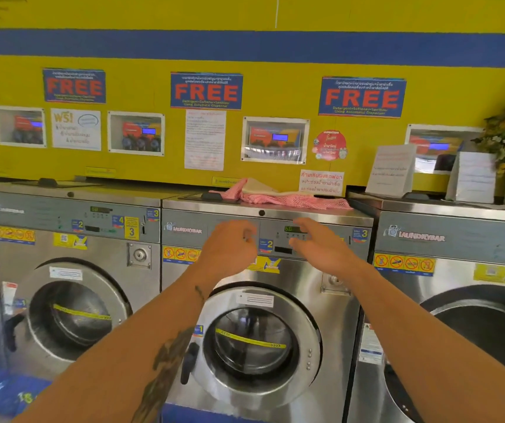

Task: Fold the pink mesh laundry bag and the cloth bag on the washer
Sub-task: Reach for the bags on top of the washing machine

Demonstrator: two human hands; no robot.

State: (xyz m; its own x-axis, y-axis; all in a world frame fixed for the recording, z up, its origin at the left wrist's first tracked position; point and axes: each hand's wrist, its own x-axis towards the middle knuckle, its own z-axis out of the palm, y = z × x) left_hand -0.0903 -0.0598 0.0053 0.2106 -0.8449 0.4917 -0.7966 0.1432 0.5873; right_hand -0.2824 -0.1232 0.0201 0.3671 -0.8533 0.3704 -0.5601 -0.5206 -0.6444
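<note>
Reaching up, the left hand (230, 244), loosely curled, and right hand (318, 242), fingers spread, both hold nothing. Folding seems unstarted: the crumpled pink mesh laundry bag (294, 200) and beige cloth bag (259, 187) lie heaped on the steel washer (184, 204). Next, grasp and spread the mesh.

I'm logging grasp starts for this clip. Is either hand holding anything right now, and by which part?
Nothing is held. The left hand and right hand are raised before the washer, short of the pink mesh laundry bag on top.

Both bare forearms reach forward, left hand (230, 244) loosely curled, right hand (318, 242) spread open, both hands empty.
</note>
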